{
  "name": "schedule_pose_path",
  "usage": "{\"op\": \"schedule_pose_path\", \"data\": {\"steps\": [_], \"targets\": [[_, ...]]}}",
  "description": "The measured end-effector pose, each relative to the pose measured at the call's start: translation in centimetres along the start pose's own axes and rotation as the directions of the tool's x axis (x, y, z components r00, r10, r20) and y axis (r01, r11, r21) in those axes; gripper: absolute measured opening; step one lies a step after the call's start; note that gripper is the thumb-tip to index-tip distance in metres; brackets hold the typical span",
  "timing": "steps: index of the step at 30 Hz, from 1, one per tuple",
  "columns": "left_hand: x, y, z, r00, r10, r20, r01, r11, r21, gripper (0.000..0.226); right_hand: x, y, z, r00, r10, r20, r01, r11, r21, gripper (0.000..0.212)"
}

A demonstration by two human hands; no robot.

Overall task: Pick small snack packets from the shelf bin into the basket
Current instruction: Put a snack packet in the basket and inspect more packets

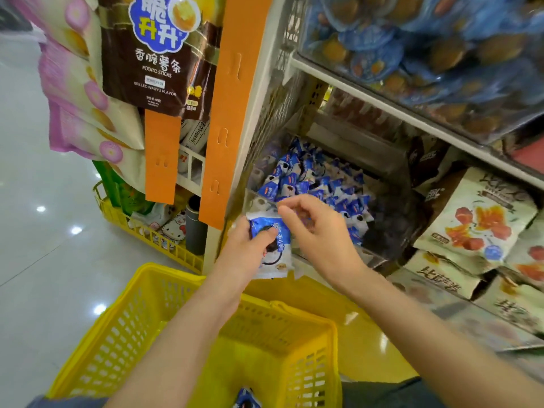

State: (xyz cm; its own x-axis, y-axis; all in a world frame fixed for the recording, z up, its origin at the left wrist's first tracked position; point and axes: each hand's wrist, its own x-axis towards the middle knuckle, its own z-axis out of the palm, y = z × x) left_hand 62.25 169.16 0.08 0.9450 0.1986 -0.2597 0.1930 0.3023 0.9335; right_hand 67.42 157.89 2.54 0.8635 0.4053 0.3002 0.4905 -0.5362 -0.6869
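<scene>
Packets in hand, just above the basket (164,293)

My left hand (247,248) grips blue packets (273,245); my right hand (318,231) pinches their top. Next I should drop them down into the basket, below the bin (391,219).

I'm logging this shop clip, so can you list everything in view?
snack packets: many, blue and white, piled in the shelf bin
held packets: a few, blue and white, in left hand
basket: one, yellow, below the hands; one blue packet inside
potato stick bag: one, brown, hanging top left
onion ring bags: several, pink and cream, hanging far left
beige bags: several, shelf at right
blue-lidded cups: many, upper bin
left hand: gripping packets
right hand: fingers pinching at the packets' top
</scene>
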Motion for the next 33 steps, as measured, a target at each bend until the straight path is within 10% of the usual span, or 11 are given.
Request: {"op": "schedule_pose_path", "data": {"steps": [11,21,33], "targets": [[-1.3,-2.0,-1.1,0.991,0.134,-0.021,-0.129,0.979,0.161,0.017,-3.1,1.4,1.5,0.934,0.268,0.236,-0.349,0.821,0.452,0.016],[0.2,-3.3,-0.8,0.975,-0.011,-0.220,-0.060,0.947,-0.317,0.024,-4.4,1.7,2.4,0.854,0.357,0.377,-0.502,0.754,0.424,0.010],[-1.8,-3.9,-2.4,0.986,0.084,0.144,-0.138,0.898,0.418,0.037,-4.7,2.7,0.2,0.940,0.299,0.162,-0.340,0.841,0.422,0.028]]}}
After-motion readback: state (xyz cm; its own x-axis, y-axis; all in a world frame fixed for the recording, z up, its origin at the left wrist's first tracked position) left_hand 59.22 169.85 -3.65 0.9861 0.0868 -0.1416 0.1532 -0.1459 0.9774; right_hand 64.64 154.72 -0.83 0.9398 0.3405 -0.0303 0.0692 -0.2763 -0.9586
